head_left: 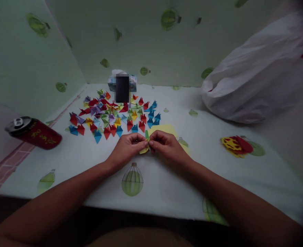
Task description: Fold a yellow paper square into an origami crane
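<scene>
Between my fingertips is a small piece of yellow folded paper (143, 150), mostly covered by the fingers. My left hand (130, 144) pinches it from the left side. From the right, my right hand (166, 144) closes its thumb and fingers on the same paper. Under and behind my right hand lies a flat yellow sheet of paper (164, 129). A bit of green (147, 134) shows just above the fingertips; I cannot make out what it belongs to. Many small folded paper figures (112, 130) in red, blue, yellow, green and purple spread out beyond my left hand.
A red drink can (35, 133) stands at the left. Behind the figures are a tissue box (133, 82) and a dark upright phone-like object (122, 89). A white plastic bag (244, 79) fills the back right. Red and yellow cut-out pieces (235, 145) lie on the right.
</scene>
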`<state>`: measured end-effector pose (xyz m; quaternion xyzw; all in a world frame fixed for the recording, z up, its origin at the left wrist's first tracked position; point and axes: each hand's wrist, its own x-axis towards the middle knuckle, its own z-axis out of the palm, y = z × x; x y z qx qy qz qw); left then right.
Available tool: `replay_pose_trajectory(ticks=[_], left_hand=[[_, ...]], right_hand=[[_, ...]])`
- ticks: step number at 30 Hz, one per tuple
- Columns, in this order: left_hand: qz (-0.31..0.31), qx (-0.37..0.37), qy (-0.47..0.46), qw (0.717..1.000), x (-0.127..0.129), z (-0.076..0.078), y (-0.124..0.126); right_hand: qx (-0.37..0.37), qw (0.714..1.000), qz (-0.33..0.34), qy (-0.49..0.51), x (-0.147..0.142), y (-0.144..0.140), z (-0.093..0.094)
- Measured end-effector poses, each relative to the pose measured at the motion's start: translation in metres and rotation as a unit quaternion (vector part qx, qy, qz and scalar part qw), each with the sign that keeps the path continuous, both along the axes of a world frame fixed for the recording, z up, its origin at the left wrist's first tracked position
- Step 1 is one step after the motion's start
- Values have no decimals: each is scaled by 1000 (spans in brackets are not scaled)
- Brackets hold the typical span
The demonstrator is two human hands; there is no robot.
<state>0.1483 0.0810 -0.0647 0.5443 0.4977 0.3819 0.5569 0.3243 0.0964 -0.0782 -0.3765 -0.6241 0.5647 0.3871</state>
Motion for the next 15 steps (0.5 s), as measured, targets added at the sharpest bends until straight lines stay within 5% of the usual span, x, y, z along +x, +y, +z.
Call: replay_pose_trajectory(ticks=[15], left_hand=[[-20, -48, 3, 999, 1, -1, -1]], right_hand=[[16, 1000, 5, -11, 2, 1, -2]])
